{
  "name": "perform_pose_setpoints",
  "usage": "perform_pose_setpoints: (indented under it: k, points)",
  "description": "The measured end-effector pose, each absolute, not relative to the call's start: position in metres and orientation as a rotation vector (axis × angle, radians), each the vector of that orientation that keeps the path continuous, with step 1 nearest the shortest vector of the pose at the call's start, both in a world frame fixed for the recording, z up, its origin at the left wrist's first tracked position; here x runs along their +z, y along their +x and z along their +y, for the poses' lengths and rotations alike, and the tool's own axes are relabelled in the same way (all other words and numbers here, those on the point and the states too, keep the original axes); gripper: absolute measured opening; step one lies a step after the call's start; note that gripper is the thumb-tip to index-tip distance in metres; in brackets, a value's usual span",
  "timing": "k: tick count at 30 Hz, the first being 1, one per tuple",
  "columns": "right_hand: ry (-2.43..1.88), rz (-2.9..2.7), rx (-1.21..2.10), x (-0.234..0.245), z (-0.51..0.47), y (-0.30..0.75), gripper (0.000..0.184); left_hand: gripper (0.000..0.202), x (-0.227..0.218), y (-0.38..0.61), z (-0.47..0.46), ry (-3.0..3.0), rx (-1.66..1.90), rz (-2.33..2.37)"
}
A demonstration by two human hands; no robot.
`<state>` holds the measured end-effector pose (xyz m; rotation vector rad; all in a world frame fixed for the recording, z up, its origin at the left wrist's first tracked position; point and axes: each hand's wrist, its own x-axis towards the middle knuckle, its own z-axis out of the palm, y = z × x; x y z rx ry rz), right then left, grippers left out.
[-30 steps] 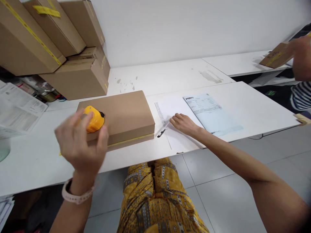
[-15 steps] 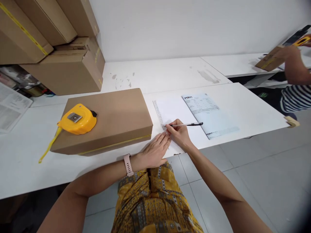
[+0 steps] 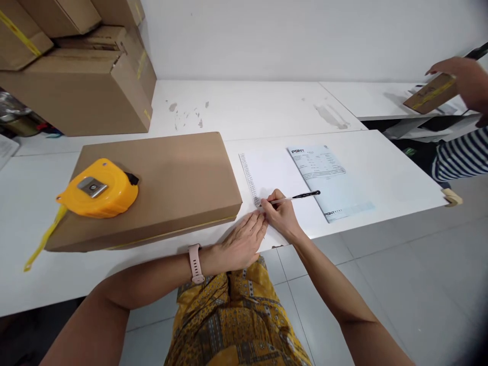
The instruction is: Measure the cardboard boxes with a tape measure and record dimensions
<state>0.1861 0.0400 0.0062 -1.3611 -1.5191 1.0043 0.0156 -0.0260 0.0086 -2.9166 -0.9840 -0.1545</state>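
My right hand [image 3: 281, 216] pinches a pen [image 3: 299, 196] with a clear barrel and a black end, its tip down on a white sheet of paper [image 3: 274, 170]. A column of small writing runs along the sheet's left edge. My left hand [image 3: 244, 241] lies flat at the sheet's lower corner, fingers stretched out and touching the right hand. Left of the hands rests a closed cardboard box [image 3: 168, 178]. On top of it sits a yellow tape measure [image 3: 101, 188], its yellow strap hanging past the box's edge. A bluish printed form [image 3: 330, 180] lies right of the paper.
Several cardboard boxes [image 3: 95, 96] are stacked at the back left against the wall. At the far right a co-worker's hand [image 3: 463, 76] is at a small cardboard box [image 3: 432, 94]. The white table's [image 3: 404, 188] front edge runs close to my body.
My view has shifted slightly, so the box and tape measure appear larger and further left. The pen stays at the lower end of the writing. The co-worker's hand has moved onto the small box.
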Motion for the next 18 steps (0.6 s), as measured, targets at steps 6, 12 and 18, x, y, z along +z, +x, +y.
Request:
perform_pose_setpoints:
  k: [6, 12, 18]
  points:
    - [-1.364, -1.513, 1.052, 0.0071, 0.0397, 0.1858, 0.028, 0.085, 0.0098, 0.0164, -0.0269, -2.889, -0.149, -0.974]
    - [-1.356, -1.514, 1.057, 0.0066, 0.0398, 0.1853, 0.028, 0.084, 0.0042, 0.0166, -0.0272, -2.856, -0.142, -0.973]
    - [-1.349, -1.511, 1.075, 0.0059, 0.0400, 0.1852, 0.028, 0.081, 0.0089, 0.0154, -0.0276, -2.867, -0.136, -0.977]
